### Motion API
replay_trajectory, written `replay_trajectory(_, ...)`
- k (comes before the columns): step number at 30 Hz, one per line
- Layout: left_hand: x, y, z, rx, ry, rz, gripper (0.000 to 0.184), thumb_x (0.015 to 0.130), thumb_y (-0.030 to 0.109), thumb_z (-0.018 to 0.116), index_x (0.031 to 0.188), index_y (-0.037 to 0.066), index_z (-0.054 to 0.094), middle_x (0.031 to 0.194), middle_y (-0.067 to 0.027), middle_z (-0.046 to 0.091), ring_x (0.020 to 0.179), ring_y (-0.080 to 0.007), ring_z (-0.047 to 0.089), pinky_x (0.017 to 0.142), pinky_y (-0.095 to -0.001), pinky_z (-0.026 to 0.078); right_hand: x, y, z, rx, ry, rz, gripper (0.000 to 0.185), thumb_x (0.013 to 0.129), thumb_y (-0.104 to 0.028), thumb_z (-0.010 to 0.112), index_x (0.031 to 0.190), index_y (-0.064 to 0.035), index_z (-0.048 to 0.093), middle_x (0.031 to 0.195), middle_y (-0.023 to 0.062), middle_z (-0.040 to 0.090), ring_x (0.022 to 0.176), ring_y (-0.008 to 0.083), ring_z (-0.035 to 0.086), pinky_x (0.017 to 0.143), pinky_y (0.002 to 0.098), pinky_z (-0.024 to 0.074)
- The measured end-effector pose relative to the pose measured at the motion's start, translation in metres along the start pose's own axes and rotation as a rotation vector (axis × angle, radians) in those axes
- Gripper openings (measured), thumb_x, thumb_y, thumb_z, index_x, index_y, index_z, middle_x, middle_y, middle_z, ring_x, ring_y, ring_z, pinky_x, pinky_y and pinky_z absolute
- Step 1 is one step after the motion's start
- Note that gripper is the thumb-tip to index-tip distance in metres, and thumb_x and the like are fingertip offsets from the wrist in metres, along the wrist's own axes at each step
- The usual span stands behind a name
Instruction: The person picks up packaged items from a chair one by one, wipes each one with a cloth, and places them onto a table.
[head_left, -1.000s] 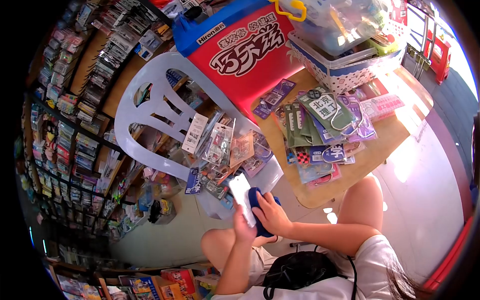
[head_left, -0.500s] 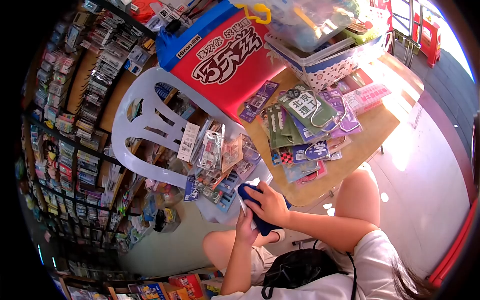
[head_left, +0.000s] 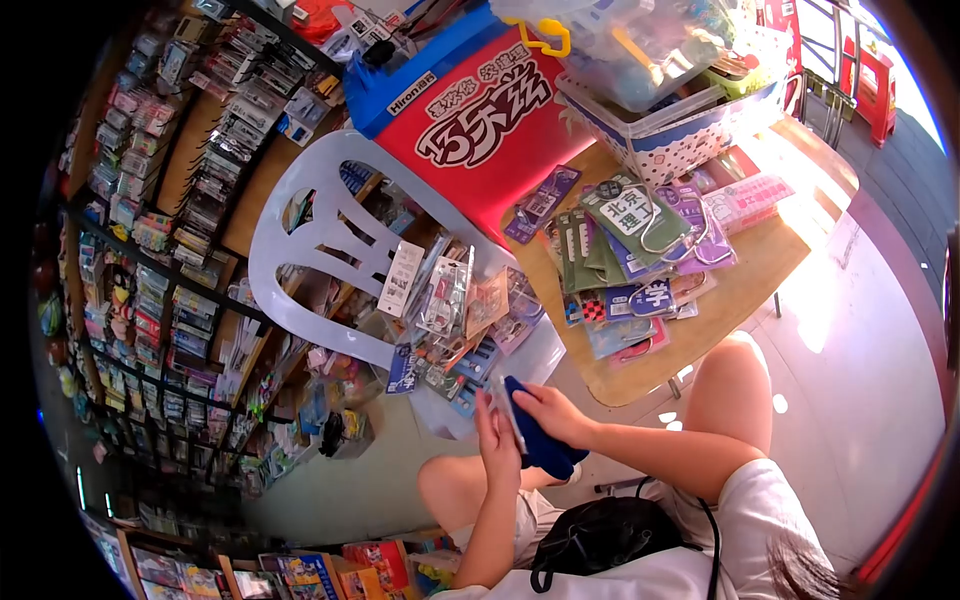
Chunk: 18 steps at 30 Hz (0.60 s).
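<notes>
In the head view, my right hand grips a folded dark blue cloth, its fingers closed over the upper part. My left hand is close beside it, closed on a thin, pale flat packet that stands on edge against the cloth. What the packet contains does not show. Both hands are above my lap, just in front of the chair seat. A black bag lies across my lap.
A white plastic chair holds several packaged small goods. On the wooden table are green and purple packets and a dotted basket. Behind stands a red and blue box. Stocked shelves line the left.
My right hand has drawn back a little from the packet, taking the blue cloth right and down. The packet's edge shows more. The whole view has shifted slightly.
</notes>
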<state>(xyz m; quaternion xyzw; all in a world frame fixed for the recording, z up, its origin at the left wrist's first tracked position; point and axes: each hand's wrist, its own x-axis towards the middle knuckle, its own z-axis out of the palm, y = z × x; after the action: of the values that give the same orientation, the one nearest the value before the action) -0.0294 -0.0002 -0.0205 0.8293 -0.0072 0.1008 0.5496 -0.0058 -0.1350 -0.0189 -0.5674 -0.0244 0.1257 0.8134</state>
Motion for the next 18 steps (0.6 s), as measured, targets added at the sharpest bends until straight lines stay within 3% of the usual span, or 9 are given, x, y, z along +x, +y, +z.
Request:
replay_trajectory(1, 0.001, 0.009, 0.004, -0.322, -0.051, -0.140, 0.047, 0.097, 0.029, 0.037, 0.140, 0.010, 0.030, 0.131, -0.0098, 0.041, 0.111, -0.0201, 0.050, 0.096, -0.0329, 0.038, -0.003, 0.004, 0.004, -0.344, 0.038, -0.288, 0.039, 0.092, -0.029, 0.047, 0.115, 0.0014, 0.050, 0.100, 0.0205, 0.054, 0.089, 0.0345, 0.057, 0.073, 0.0351, 0.0469)
replay_trajectory(2, 0.003, 0.016, 0.007, -0.644, -0.101, -0.283, 0.050, 0.097, 0.037, 0.036, 0.139, 0.011, 0.031, 0.131, -0.0104, 0.042, 0.113, -0.0209, 0.049, 0.097, -0.0330, 0.037, -0.012, 0.007, 0.003, -0.444, 0.007, -0.300, 0.041, 0.090, -0.027, 0.050, 0.121, -0.0007, 0.047, 0.104, 0.0222, 0.048, 0.091, 0.0406, 0.053, 0.072, 0.0378, 0.0468)
replay_trajectory(5, 0.023, 0.039, 0.004, -0.985, -0.160, -0.438, 0.071, 0.088, 0.063, 0.032, 0.136, 0.011, 0.035, 0.129, -0.0131, 0.045, 0.117, -0.0344, 0.045, 0.097, -0.0417, 0.038, -0.030, 0.001, 0.006, -0.635, -0.069, -0.645, 0.043, 0.084, -0.024, 0.058, 0.122, -0.0050, 0.049, 0.091, 0.0156, 0.046, 0.083, 0.0331, 0.055, 0.070, 0.0390, 0.0467)
replay_trajectory(8, 0.021, 0.044, 0.008, -1.107, -0.260, -0.501, 0.073, 0.087, 0.063, 0.034, 0.136, 0.009, 0.035, 0.132, -0.0135, 0.043, 0.123, -0.0372, 0.039, 0.101, -0.0445, 0.035, -0.030, -0.011, 0.000, -0.729, -0.120, -0.812, 0.040, 0.084, -0.025, 0.058, 0.120, -0.0101, 0.052, 0.088, 0.0128, 0.045, 0.078, 0.0299, 0.054, 0.068, 0.0379, 0.0468)
replay_trajectory(11, 0.012, 0.043, 0.012, -1.157, -0.390, -0.527, 0.076, 0.086, 0.063, 0.034, 0.135, 0.006, 0.034, 0.133, -0.0146, 0.041, 0.126, -0.0368, 0.035, 0.104, -0.0444, 0.031, -0.030, -0.009, -0.003, -0.791, -0.045, -0.754, 0.038, 0.084, -0.025, 0.058, 0.119, -0.0150, 0.054, 0.089, 0.0136, 0.045, 0.079, 0.0315, 0.054, 0.069, 0.0389, 0.0464)
replay_trajectory(12, 0.011, 0.039, 0.010, -1.244, -0.432, -0.551, 0.075, 0.089, 0.058, 0.035, 0.138, 0.003, 0.027, 0.138, -0.0175, 0.035, 0.129, -0.0340, 0.032, 0.108, -0.0430, 0.025, -0.030, -0.011, -0.003, -0.771, 0.050, -0.655, 0.037, 0.083, -0.025, 0.058, 0.119, -0.0158, 0.054, 0.090, 0.0143, 0.046, 0.079, 0.0321, 0.054, 0.069, 0.0393, 0.0463)
replay_trajectory(14, 0.000, 0.038, 0.006, -1.089, -0.385, -0.514, 0.066, 0.090, 0.047, 0.044, 0.137, 0.004, 0.029, 0.136, -0.0162, 0.039, 0.127, -0.0313, 0.036, 0.107, -0.0433, 0.027, -0.026, -0.021, -0.002, -0.724, 0.233, -0.458, 0.036, 0.083, -0.026, 0.059, 0.119, -0.0173, 0.055, 0.092, 0.0156, 0.046, 0.079, 0.0331, 0.054, 0.070, 0.0400, 0.0460)
replay_trajectory(15, -0.003, 0.031, 0.003, -1.049, -0.412, -0.546, 0.058, 0.090, 0.037, 0.048, 0.136, 0.005, 0.032, 0.134, -0.0141, 0.042, 0.125, -0.0282, 0.039, 0.106, -0.0435, 0.027, -0.020, -0.020, -0.005, -0.691, 0.320, -0.448, 0.037, 0.084, -0.027, 0.058, 0.118, -0.0151, 0.055, 0.096, 0.0176, 0.046, 0.080, 0.0357, 0.054, 0.072, 0.0409, 0.0454)
replay_trajectory(18, -0.015, 0.027, -0.002, -0.862, -0.453, -0.585, 0.061, 0.087, 0.033, 0.053, 0.136, 0.004, 0.031, 0.134, -0.0119, 0.042, 0.124, -0.0258, 0.040, 0.105, -0.0428, 0.028, 0.007, 0.001, -0.012, -0.392, 0.476, -0.348, 0.033, 0.086, -0.024, 0.057, 0.110, -0.0018, 0.058, 0.089, 0.0229, 0.054, 0.081, 0.0354, 0.055, 0.076, 0.0382, 0.0442)
